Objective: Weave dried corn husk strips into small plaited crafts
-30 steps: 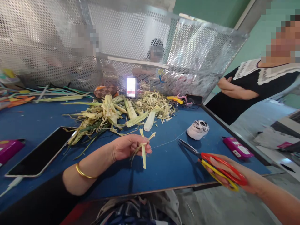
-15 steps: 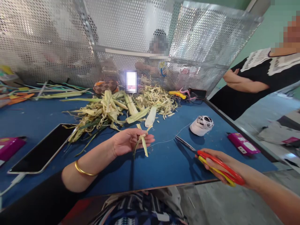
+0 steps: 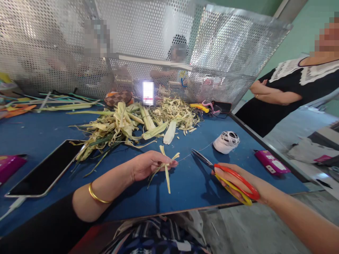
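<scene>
Between its thumb and fingers, my left hand (image 3: 147, 165) pinches a small bundle of corn husk strips (image 3: 167, 176), whose ends stick out in several directions. A thin white thread (image 3: 186, 155) runs from that hand past the scissor tips toward a white spool (image 3: 226, 142) standing on the blue table. My right hand (image 3: 233, 178) is closed round the red and yellow handles of a pair of scissors (image 3: 202, 157). Their blades point left toward the husk bundle and lie close to the thread; whether they touch it I cannot tell.
A heap of corn husks (image 3: 120, 123) and shreds (image 3: 177, 113) lies behind my left hand. A tablet (image 3: 45, 173) is at the left, and purple packets (image 3: 272, 163) sit at both sides. Perforated metal panels (image 3: 148, 31) stand behind. A person with folded arms (image 3: 275, 91) is at the right.
My right hand and the scissors have moved left, closer to my left hand. My left hand has shifted slightly right and down, and the husk strips are turned differently.
</scene>
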Demonstrator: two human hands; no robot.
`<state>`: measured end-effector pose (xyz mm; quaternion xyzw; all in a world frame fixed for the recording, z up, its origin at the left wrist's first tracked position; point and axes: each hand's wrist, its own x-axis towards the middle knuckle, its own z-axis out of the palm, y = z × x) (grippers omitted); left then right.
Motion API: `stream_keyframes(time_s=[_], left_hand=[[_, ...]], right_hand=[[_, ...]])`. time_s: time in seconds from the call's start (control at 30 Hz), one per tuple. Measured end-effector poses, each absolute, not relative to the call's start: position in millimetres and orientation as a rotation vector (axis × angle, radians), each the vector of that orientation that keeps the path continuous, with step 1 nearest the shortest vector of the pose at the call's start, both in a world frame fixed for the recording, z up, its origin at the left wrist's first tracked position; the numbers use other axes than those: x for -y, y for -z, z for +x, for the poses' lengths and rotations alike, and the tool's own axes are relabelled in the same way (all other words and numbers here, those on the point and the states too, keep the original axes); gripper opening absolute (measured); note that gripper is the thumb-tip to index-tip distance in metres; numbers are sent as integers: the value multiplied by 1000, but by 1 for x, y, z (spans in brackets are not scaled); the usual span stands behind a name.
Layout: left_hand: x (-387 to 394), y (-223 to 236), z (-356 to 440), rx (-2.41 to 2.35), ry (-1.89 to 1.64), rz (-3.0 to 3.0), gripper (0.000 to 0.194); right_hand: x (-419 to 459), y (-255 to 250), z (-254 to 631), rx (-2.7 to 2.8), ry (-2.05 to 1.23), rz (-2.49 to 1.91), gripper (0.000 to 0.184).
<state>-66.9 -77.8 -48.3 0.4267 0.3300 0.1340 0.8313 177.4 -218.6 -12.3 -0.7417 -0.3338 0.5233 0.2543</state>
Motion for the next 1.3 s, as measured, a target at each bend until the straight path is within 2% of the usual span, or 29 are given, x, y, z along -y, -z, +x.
stream_keyframes(time_s=[0.2, 0.37, 0.5, 0.63, 0.87, 1.03, 1.2, 1.3], left_hand=[[80, 46, -65, -730, -287, 978, 10], [80, 46, -65, -724, -295, 1006, 7], [80, 45, -65, -750, -282, 989, 10], [81, 44, -64, -773, -277, 984, 12], [81, 46, -65, -760, -290, 989, 11], [81, 46, -65, -755, -294, 983, 9], [81, 47, -65, -746, -308, 946, 6], [81, 46, -65, -745, -335, 908, 6]], right_hand=[[211, 25, 182, 1010, -1326, -1993, 31], [232, 29, 202, 835, -1407, -1966, 44], [246, 22, 211, 874, -1508, -1905, 40], [232, 14, 201, 929, -1577, -1875, 42], [200, 16, 184, 1019, -1516, -1929, 47], [196, 25, 180, 1202, -1249, -2118, 37], [195, 30, 182, 1394, -1073, -2264, 35], [201, 28, 187, 1641, -715, -2338, 31]])
